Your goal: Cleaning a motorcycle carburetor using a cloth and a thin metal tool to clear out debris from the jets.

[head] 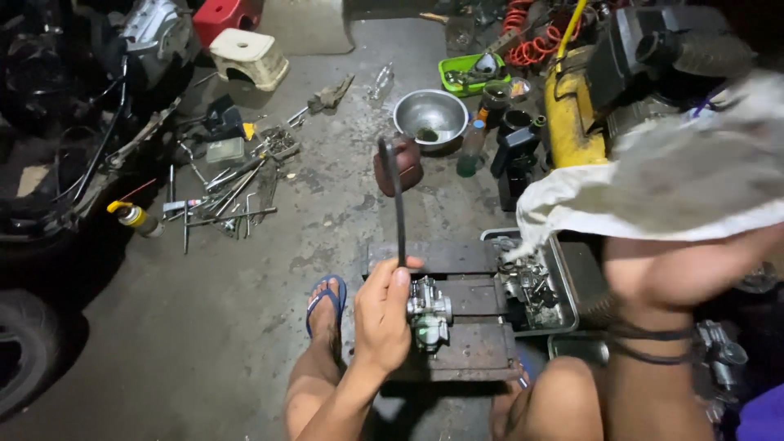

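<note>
- Head view: left hand (382, 314), low centre of frame, has fingers clamped on a long dark tool (397, 200) standing upright.
- Carburetor (429, 314) lies just beside this hand on a wooden bench (469, 347).
- Right hand (678, 273), at right, fingers closed on a white cloth (661, 192).

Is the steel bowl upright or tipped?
Upright: the steel bowl sits on the floor with its mouth facing up, a dark bit inside.

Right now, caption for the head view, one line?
Left hand holds a long dark metal tool upright beside a small silvery carburettor; right hand lifts a dirty white cloth.
</note>
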